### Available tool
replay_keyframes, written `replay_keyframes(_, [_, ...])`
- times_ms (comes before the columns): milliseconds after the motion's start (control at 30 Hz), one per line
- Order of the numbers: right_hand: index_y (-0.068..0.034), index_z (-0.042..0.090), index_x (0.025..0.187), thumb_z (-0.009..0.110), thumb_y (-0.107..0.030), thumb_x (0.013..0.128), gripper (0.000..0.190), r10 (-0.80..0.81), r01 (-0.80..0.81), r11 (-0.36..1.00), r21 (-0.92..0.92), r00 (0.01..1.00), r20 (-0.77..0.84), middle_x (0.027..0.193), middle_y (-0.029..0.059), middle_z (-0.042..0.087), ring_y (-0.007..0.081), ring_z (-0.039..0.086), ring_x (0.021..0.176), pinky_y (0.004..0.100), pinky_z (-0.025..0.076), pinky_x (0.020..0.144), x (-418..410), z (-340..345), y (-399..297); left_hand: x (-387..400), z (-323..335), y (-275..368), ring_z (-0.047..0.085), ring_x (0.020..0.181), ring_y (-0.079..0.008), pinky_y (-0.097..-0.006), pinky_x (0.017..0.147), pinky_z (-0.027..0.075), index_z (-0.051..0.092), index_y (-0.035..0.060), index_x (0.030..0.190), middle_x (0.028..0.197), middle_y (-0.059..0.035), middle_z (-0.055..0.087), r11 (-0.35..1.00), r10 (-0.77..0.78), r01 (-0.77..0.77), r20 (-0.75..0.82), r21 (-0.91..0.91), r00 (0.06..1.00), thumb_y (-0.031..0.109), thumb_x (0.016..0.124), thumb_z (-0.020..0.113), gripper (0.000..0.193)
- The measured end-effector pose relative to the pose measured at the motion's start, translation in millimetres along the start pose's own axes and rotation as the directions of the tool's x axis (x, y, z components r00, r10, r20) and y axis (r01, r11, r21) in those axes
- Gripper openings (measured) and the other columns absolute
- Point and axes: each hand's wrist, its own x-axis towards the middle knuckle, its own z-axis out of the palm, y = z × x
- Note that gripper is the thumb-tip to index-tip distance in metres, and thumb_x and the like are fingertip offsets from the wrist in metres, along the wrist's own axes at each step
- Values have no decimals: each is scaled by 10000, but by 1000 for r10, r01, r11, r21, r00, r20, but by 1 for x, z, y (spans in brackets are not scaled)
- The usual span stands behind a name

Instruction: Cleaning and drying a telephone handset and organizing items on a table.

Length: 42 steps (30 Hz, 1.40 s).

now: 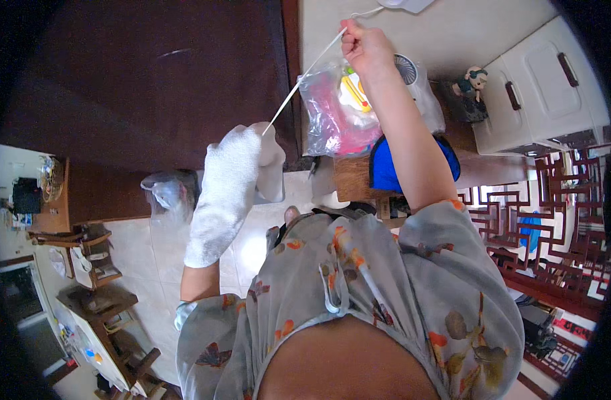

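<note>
A white knitted fabric cover [225,185], like a glove or sock, hides my left hand [238,155] and reaches down past the wrist. Its finger positions are hidden beneath the cloth. Up and to the right, my right hand [363,47] is bare, with its fingers closed on a thin white cord [305,77]. This cord runs taut and slanting from the tip of the covered left hand. Beyond my right fingers a looser length of cord curves to a white object [410,4], cut off by the top edge.
A dark brown tabletop [160,75] lies at upper left. Under my right forearm are a clear plastic bag [325,110], a small fan [405,69] and a blue fabric item [383,167]. A figurine [473,87] stands beside white drawers [540,90]. A plastic bag [168,195] hangs left.
</note>
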Motion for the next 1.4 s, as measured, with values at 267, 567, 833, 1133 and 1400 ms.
replay_keyframes(267, [44,589,1033,599,-115,948,181,-34,34,999,-8,999,-34,842,57,581,92,499,612,189,419,534,0,-2,-8,-5,-2,-3,650,853,-316,-432,693,501,597,80,1130,898,-131,625,999,39,-40,-44,-14,998,94,732,686,408])
replay_keyframes(567, [-4,653,1032,679,-229,911,257,27,12,970,-243,987,158,905,50,650,125,605,749,285,533,685,-62,10,41,5,16,-8,677,853,-290,-361,733,538,621,56,1151,954,-155,677,866,-289,256,-12,-430,957,164,872,573,303])
replay_keyframes(833, [18,682,1011,635,-171,941,207,221,-67,873,-483,937,270,871,67,679,124,636,705,271,558,659,-127,20,71,12,18,-5,638,806,-218,-327,709,512,633,27,1133,906,-59,658,988,35,-57,-155,-141,987,224,944,524,294])
replay_keyframes(1133, [17,683,1003,668,-157,915,195,237,-30,807,-590,931,278,840,72,685,102,628,675,261,552,627,-123,14,56,80,-6,8,625,996,-218,-272,903,486,578,66,1266,1195,-101,639,989,51,-50,-3,-137,999,240,948,535,365])
replay_keyframes(1400, [11,697,881,677,-100,891,113,-37,155,844,-514,972,233,752,36,656,87,573,623,224,472,565,-121,7,34,79,16,8,639,872,-371,-403,747,523,633,52,1019,915,-161,653,853,385,-383,-68,-354,921,46,741,621,278])
